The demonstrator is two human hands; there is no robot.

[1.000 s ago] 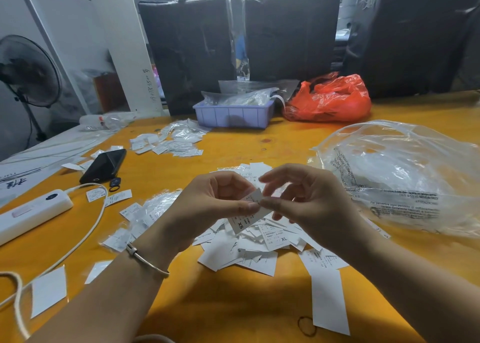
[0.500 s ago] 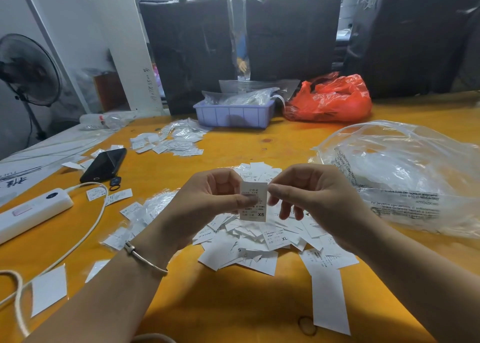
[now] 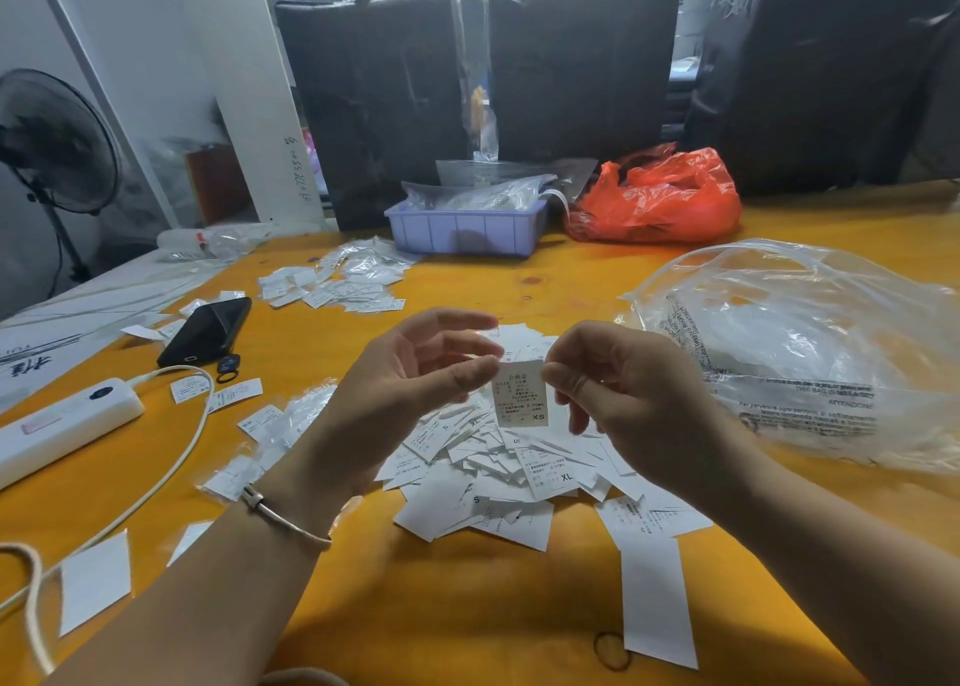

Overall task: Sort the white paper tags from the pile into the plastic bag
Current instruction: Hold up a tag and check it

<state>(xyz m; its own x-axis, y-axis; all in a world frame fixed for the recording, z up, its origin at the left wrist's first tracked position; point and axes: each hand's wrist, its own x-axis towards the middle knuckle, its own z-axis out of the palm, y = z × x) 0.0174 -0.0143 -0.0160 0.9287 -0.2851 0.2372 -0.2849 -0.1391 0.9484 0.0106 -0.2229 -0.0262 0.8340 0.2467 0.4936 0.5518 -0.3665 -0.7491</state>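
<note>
Left margin: a white power strip (image 3: 62,425) with its cable (image 3: 171,457) lies near the table edge, and a dark phone (image 3: 208,331) rests beyond it; loose tags are scattered between them, so any sweep to that side is obstructed. The left hand (image 3: 410,389) is raised above the pile, fingers loosely extended and spread, its thumb tip touching or just beside the left edge of a single white paper tag (image 3: 521,393); whether it pinches cannot be told. The tag, marked XS, hangs upright and flat, which suggests thin, very light card, somewhat stiff, liable to bend or flutter; it is best taken at a top corner or edge. The pile (image 3: 488,477) of similar tags lies directly beneath on the orange table (image 3: 415,607), overlapping and probably slippery one upon another. The right hand (image 3: 628,399) pinches the tag's upper right corner between thumb and forefinger, the remaining fingers curled. Further right, the clear plastic bag (image 3: 810,353) lies crumpled, near the hand; its mouth cannot be located. The route between appears open.
</note>
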